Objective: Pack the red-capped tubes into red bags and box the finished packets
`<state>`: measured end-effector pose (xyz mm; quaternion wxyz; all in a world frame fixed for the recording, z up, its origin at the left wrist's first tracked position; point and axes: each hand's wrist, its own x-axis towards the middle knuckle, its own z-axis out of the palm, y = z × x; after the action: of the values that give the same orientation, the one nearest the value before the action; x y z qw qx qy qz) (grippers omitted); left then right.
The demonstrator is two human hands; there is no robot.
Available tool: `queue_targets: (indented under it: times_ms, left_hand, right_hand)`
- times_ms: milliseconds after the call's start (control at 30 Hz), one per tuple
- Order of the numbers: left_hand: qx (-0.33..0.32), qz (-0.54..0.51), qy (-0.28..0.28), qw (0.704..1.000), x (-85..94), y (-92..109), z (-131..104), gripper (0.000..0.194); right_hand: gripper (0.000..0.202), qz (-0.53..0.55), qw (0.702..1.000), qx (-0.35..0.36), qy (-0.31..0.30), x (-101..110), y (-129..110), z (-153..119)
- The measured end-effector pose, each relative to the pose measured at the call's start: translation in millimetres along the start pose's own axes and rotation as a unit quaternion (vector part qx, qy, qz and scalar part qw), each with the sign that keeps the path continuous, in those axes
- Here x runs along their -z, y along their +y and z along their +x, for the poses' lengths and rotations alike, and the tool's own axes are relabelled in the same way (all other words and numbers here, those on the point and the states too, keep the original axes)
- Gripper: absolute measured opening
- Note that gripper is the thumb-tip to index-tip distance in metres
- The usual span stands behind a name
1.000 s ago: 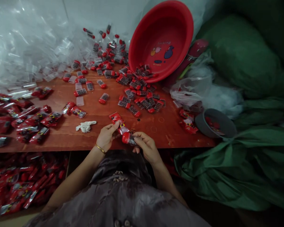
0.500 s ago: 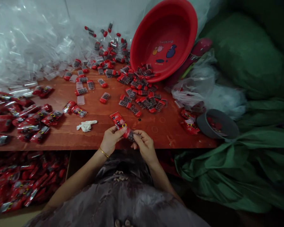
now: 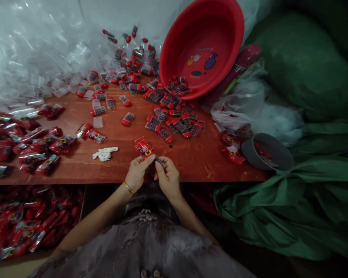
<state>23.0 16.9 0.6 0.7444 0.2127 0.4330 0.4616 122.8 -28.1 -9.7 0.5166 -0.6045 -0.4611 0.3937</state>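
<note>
My left hand pinches a glossy red printed packet near the table's front edge. Close against it, the fingers of my right hand are closed on a small clear case with dark contents. The case meets the packet's near end; how far it lies inside is hidden by my fingers. A loose pile of red-capped clear cases lies beyond my hands. To the left is a crumpled white scrap, with two filled red packets behind it.
A red basin leans on its side at the back. Clear plastic sleeves are heaped at the back left, above many filled packets. A grey bowl and green sacks flank the right. A box of packets sits below the left edge.
My right hand has moved left, closer to my left hand, and less of the case shows between them. The packet has shifted slightly and looks wider.
</note>
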Motion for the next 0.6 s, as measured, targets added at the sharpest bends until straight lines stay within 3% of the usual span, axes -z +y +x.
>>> queue_targets:
  times_ms: [200, 433, 500, 600]
  left_hand:
    - [-0.015, 0.010, -0.031, 0.999, 4.7, 18.0, 4.5, 0.031]
    - [0.018, 0.007, -0.086, 0.996, 7.3, 11.2, -4.9, 0.032]
    - [0.040, -0.006, -0.079, 0.996, 11.5, 11.3, -6.4, 0.031]
    - [0.088, -0.016, -0.052, 0.995, 27.8, 23.9, -4.5, 0.024]
  right_hand:
    - [0.023, 0.076, 0.993, -0.013, -0.086, 3.0, 1.5, 7.1]
    - [0.026, 0.087, 0.993, -0.033, -0.069, -9.4, 3.7, 12.6]
    - [0.032, 0.055, 0.997, -0.016, -0.055, -17.2, 5.7, 18.4]
    - [0.034, -0.090, 0.993, 0.072, -0.032, -22.4, 7.1, 37.1]
